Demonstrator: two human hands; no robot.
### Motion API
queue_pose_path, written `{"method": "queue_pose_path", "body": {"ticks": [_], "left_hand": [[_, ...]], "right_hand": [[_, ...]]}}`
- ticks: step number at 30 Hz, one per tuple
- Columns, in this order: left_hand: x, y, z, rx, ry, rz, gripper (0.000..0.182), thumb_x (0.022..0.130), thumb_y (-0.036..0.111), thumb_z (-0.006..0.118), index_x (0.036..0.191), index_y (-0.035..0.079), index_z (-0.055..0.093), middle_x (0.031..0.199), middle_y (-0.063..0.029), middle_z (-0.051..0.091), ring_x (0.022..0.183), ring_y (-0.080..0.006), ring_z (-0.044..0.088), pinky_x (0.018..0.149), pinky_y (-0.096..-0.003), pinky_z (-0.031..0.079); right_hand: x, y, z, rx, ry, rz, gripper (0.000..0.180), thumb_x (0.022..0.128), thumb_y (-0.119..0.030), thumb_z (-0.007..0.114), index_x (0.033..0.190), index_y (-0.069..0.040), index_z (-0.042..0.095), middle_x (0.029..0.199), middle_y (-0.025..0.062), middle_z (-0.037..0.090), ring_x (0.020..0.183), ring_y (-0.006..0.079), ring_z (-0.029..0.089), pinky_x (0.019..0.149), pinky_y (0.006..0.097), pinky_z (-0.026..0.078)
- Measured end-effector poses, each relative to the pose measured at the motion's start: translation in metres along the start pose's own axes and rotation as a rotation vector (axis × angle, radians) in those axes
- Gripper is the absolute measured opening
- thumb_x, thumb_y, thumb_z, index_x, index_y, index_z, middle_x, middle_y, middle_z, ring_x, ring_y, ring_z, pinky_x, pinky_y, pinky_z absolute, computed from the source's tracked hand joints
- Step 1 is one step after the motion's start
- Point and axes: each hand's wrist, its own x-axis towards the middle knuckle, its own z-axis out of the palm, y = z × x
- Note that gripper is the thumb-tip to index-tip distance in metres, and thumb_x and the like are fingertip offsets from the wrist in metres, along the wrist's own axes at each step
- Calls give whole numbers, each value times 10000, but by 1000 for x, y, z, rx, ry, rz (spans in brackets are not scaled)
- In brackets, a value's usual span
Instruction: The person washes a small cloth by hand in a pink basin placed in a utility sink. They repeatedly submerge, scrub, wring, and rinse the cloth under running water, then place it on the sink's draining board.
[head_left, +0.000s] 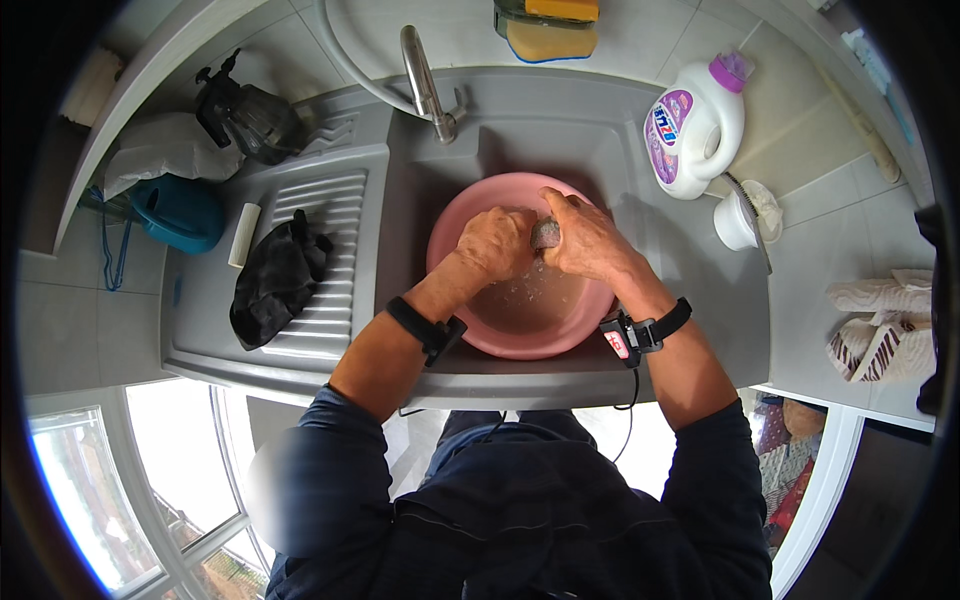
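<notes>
A wet greyish-pink piece of cloth (546, 234) is bunched between my two hands above a pink plastic basin (442, 217). My left hand (499, 240) is curled into a fist at the cloth's left end, hiding what lies inside the fingers. On the other side, my right hand (589, 232) grips the cloth, its thumb and fingers wrapped around it. Cloudy water (529, 300) fills the basin's bottom, with droplets and splashes just below the hands. The basin stands in a grey sink (409, 300).
A metal faucet (424, 82) rises behind the basin. Black wet fabric (277, 281) lies on the ribbed drainboard (341, 300) at left, near a teal watering can (178, 214) and a pressure sprayer (251, 116). At right stand a detergent jug (694, 127), a white cup (735, 223) and a brush (748, 214).
</notes>
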Motion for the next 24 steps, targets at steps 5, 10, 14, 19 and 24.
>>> {"method": "queue_pose_path", "body": {"ticks": [5, 10, 14, 19, 24], "left_hand": [[7, -10, -19, -558, -235, -145, 432, 828, 220, 718, 1217, 44, 651, 857, -159, 695, 733, -271, 674, 638, -392, 531], [-12, -8, -15, -1255, -561, -251, 130, 789, 43, 680, 868, 39, 577, 641, -51, 515, 461, -113, 426, 379, -267, 285], [-22, 1, -15, -1252, -639, -274, 131, 757, 1, 686, 741, 46, 564, 610, -43, 494, 452, -95, 401, 388, -242, 256], [-14, 4, -17, -698, -547, -175, 155, 775, 103, 735, 715, 5, 631, 648, -77, 620, 495, -183, 566, 431, -340, 430], [-8, 3, 8, -69, -132, 58, 259, 808, 258, 740, 902, 20, 698, 833, -218, 723, 779, -326, 729, 712, -441, 576]], "right_hand": [[-29, -13, 23, -208, 376, -311, 533, 826, -70, 692, 1341, -73, 555, 1334, 153, 488, 1217, 377, 532, 972, 502, 502], [-33, -3, 46, -213, 549, -460, 512, 803, -188, 711, 1290, -82, 593, 1260, 125, 508, 1166, 353, 555, 992, 462, 509], [-29, 7, 56, -191, 565, -528, 379, 808, -224, 669, 1152, -72, 614, 1040, 109, 537, 938, 308, 619, 904, 424, 538], [-23, 7, 60, -252, 438, -449, 266, 795, -231, 681, 1003, -72, 634, 905, 112, 587, 848, 305, 657, 808, 419, 575], [-16, 0, 61, -252, 203, -178, 235, 784, -158, 723, 990, -59, 664, 920, 145, 681, 811, 334, 710, 753, 438, 593]]}}
